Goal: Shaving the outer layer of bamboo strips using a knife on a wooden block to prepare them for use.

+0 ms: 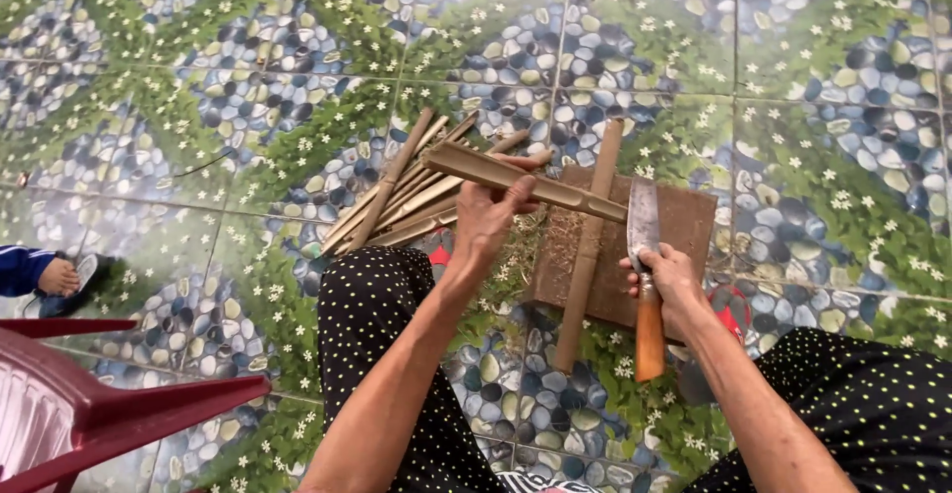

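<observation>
I read the bamboo strip (526, 184) as the piece being worked: it is a split length, pale green-brown, held in the air above the wooden board (689, 220), with its long axis running from upper left down to lower right. Its near-left end sits by the pile and its far end points toward the knife blade. My left hand (486, 220) is wrapped around the strip at about its middle, fingers curled over the top. My right hand (671, 277) is closed on the orange handle of the cleaver (645, 255), blade pointing up and away from me, its tip just beside the strip's right end (whether steel and bamboo touch, I cannot tell).

I judge the step to be lining the strip up against the blade for splitting or shaving. The next move would call for the strip's end to be set squarely on the edge and the left hand's fingers kept clear.

A whole bamboo pole (587, 255) lies across the board, nearly upright in the view. Behind the left hand lies the pile of split strips (397, 200) on the pebble-patterned floor (813, 106). A red plastic chair (89, 404) stands at lower left.
</observation>
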